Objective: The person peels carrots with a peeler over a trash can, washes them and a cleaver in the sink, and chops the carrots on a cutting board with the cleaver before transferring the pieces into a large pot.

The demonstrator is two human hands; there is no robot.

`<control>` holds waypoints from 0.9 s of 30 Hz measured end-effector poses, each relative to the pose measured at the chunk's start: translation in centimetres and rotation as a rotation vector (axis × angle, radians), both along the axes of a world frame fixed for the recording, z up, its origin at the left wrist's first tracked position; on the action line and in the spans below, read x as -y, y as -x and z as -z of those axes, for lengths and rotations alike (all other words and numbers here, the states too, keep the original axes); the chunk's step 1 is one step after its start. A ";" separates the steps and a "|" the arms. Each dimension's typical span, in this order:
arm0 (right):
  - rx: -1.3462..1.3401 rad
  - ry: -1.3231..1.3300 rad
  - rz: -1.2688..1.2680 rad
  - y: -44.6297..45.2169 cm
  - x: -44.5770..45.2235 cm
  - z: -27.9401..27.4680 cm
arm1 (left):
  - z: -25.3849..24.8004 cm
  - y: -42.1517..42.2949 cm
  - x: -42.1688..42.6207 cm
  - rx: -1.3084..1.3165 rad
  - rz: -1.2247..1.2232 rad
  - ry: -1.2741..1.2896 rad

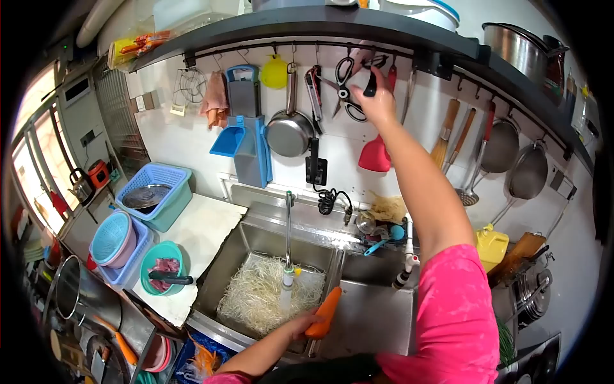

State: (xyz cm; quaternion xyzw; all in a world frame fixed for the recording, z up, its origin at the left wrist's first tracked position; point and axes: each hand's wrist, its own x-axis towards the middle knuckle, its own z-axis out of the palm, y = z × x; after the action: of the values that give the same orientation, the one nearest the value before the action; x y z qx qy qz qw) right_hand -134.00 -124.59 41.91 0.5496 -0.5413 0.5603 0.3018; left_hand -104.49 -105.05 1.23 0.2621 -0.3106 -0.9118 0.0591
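My left hand [302, 325] is closed round the thick end of an orange carrot [327, 312], which it holds over the sink divider. My right hand [378, 101] is raised to the wall rack, its fingers closed round a small black-handled tool [370, 84] whose kind I cannot make out. Just left of those fingers hang black-handled scissors [344, 93], and a red spatula [375, 155] hangs below the hand. In the left sink basin [233, 246], thin whitish shreds [259, 294] lie in a heap under the faucet [288, 237].
A green bowl [146, 264] with raw meat and a black-handled knife [171, 278] stands on the white counter [208, 224]. Baskets [176, 211] are stacked left. A saucepan [290, 133], dustpan [229, 141] and strainers [529, 169] hang below the shelf [307, 32].
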 end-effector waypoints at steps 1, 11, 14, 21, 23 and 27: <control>0.005 0.026 0.012 -0.1 1.2 -0.7 | -0.3 -0.6 0.1 -0.018 -0.014 0.023; 0.344 -0.118 -0.432 -0.5 -2.4 14.7 | 2.6 -2.5 -1.0 -0.006 -0.183 0.261; 0.442 -0.598 -0.655 -7.9 -17.9 29.3 | 1.0 -2.0 -1.6 -0.066 -0.232 0.419; 1.780 -1.197 -0.911 -17.6 -29.5 42.1 | -3.1 -4.1 -4.2 0.146 -0.061 0.899; 1.774 -1.158 -0.922 -15.9 -29.3 43.1 | 2.2 -3.7 -2.8 -0.412 0.005 0.869; 1.967 -0.932 -0.663 -10.8 -31.1 47.0 | 1.0 -22.4 -0.8 0.566 -0.548 1.158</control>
State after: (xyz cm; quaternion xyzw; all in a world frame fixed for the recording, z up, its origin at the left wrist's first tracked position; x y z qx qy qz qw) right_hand -123.24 -93.51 -5.14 0.0466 -0.5270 0.5450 -0.6505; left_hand -82.11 -104.29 0.20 0.4845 -0.6725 -0.4487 0.3341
